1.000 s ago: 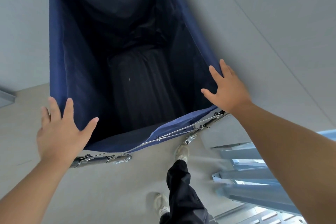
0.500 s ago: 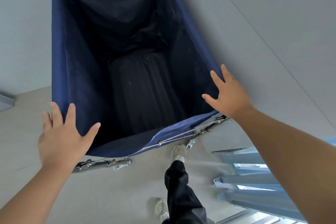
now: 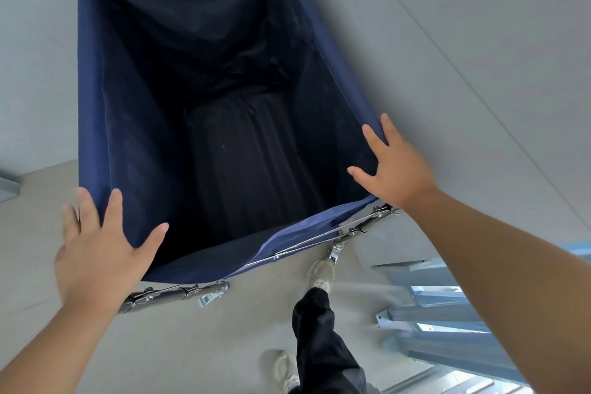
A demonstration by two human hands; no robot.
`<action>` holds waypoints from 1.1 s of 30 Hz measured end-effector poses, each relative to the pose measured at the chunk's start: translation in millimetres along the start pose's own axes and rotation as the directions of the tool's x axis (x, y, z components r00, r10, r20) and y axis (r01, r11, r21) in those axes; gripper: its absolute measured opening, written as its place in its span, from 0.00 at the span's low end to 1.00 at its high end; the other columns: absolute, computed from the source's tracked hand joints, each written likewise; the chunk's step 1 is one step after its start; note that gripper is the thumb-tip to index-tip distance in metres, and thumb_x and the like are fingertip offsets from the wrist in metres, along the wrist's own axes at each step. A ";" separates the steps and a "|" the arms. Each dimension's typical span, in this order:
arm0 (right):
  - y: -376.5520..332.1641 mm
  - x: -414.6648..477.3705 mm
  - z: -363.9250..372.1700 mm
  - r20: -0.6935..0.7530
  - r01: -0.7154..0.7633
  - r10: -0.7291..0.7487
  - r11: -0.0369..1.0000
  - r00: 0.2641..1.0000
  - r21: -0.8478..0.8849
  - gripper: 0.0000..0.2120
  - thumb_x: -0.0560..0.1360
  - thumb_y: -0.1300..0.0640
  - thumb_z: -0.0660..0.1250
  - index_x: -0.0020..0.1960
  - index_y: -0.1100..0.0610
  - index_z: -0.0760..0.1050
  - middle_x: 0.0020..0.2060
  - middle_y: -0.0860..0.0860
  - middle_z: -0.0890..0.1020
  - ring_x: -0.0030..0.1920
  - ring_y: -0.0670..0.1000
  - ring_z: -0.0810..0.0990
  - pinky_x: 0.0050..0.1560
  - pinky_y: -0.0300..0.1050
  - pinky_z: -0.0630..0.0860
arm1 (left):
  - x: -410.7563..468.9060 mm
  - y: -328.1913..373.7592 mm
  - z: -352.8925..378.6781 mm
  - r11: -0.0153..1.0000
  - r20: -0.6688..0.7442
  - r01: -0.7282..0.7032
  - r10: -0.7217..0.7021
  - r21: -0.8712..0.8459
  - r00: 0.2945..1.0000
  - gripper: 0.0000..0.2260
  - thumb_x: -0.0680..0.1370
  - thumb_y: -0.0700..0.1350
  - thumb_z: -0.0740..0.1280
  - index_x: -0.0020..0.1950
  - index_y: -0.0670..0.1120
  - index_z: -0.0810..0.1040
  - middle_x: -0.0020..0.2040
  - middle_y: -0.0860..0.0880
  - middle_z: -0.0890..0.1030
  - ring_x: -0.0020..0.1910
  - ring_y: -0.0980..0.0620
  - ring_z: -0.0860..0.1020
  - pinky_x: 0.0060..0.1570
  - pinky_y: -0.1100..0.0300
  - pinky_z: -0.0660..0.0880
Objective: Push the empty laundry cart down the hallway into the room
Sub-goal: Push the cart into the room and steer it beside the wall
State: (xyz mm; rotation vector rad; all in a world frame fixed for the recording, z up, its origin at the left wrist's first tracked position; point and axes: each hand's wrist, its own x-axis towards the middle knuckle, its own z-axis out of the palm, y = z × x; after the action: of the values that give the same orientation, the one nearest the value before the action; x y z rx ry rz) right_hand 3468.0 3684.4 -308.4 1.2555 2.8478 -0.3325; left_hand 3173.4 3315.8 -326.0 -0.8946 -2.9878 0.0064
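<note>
Two hands rest on the near corners of the laundry cart (image 3: 224,125), seen from the head camera looking steeply down into it. The left hand (image 3: 99,253) lies flat on the near left corner, fingers spread, thumb hooked over the blue fabric edge into the bag; nothing is clenched, the grip is open and pressing. The right hand (image 3: 393,169) is likewise open, palm down on the near right corner, fingers splayed along the side hem. Palms on the corners look chosen for pushing: weight goes forward through the metal frame (image 3: 179,293) under the cloth, and one hand each side lets the person steer.

Nothing lies inside the bag; only the dark ribbed bottom shows. The cart stands on the pale floor (image 3: 198,345), directly ahead of the person's leg (image 3: 319,329) and shoe (image 3: 321,272), close beside the grey wall (image 3: 463,57) on the right. Its long axis runs away from the person, so it points along the line of travel, roughly parallel to that wall.
</note>
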 end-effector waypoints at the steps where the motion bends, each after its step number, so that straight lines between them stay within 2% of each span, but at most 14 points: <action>1: -0.3 -0.6 0.2 0.004 -0.002 0.002 1.000 1.000 0.000 0.40 0.76 0.32 0.60 0.81 0.46 0.50 0.82 0.49 0.45 0.78 0.57 0.61 0.65 0.55 0.73 | -0.1 -0.6 0.5 1.000 0.001 -0.002 0.002 0.002 1.000 0.41 0.72 0.75 0.56 0.77 0.50 0.60 0.79 0.41 0.55 0.75 0.33 0.59 0.46 0.32 0.77; 4: -0.5 -0.6 -0.6 0.009 -0.003 0.003 1.000 1.000 -0.001 0.40 0.76 0.32 0.60 0.81 0.46 0.50 0.82 0.49 0.45 0.78 0.58 0.61 0.65 0.55 0.73 | 0.6 -1.3 2.3 1.000 -0.001 -0.001 0.001 -0.008 1.000 0.40 0.72 0.71 0.63 0.77 0.51 0.59 0.80 0.42 0.54 0.75 0.34 0.59 0.46 0.32 0.77; 8: -0.1 0.1 -0.9 0.012 0.002 -0.002 1.000 1.000 -0.005 0.40 0.76 0.32 0.60 0.81 0.46 0.50 0.82 0.50 0.45 0.75 0.59 0.66 0.64 0.55 0.74 | 1.4 -1.6 3.4 1.000 -0.006 -0.012 0.012 -0.016 1.000 0.40 0.71 0.68 0.65 0.77 0.50 0.60 0.79 0.41 0.55 0.74 0.32 0.59 0.45 0.31 0.77; 13: -0.1 -0.8 0.5 0.018 0.005 -0.005 1.000 1.000 -0.005 0.40 0.76 0.31 0.60 0.81 0.46 0.50 0.82 0.49 0.44 0.71 0.60 0.70 0.61 0.53 0.75 | 2.2 -4.9 5.4 1.000 -0.009 -0.016 0.016 0.001 1.000 0.40 0.71 0.68 0.65 0.76 0.49 0.61 0.79 0.41 0.55 0.73 0.32 0.60 0.42 0.32 0.77; 21: 0.4 0.6 0.8 0.033 -0.001 0.001 1.000 0.999 -0.012 0.42 0.74 0.28 0.58 0.81 0.45 0.48 0.82 0.48 0.42 0.67 0.60 0.75 0.56 0.52 0.77 | 3.3 -6.9 7.6 1.000 -0.015 -0.017 0.017 -0.003 1.000 0.40 0.71 0.68 0.64 0.77 0.50 0.59 0.79 0.42 0.55 0.74 0.33 0.59 0.46 0.32 0.77; 28: 0.4 -0.5 0.9 0.038 -0.009 0.010 1.000 0.999 -0.020 0.43 0.74 0.27 0.57 0.81 0.44 0.48 0.82 0.47 0.42 0.66 0.59 0.76 0.54 0.51 0.77 | 1.9 -4.8 5.2 0.999 -0.032 -0.030 0.029 -0.019 0.999 0.40 0.71 0.67 0.65 0.77 0.48 0.60 0.78 0.40 0.56 0.73 0.32 0.60 0.48 0.31 0.77; 33: 1.2 0.4 1.8 0.023 -0.008 0.009 0.999 1.000 -0.034 0.43 0.73 0.26 0.55 0.81 0.44 0.47 0.82 0.46 0.42 0.65 0.58 0.77 0.53 0.50 0.77 | 1.7 -5.8 6.7 0.999 -0.037 -0.037 0.036 -0.015 0.999 0.40 0.71 0.67 0.65 0.77 0.48 0.60 0.78 0.40 0.56 0.74 0.33 0.59 0.46 0.32 0.78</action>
State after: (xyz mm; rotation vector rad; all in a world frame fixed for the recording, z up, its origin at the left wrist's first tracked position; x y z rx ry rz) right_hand 3468.5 3685.1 -310.5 1.2496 2.8156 -0.2948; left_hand 3168.6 3311.9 -332.6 -0.9404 -2.9416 -0.0317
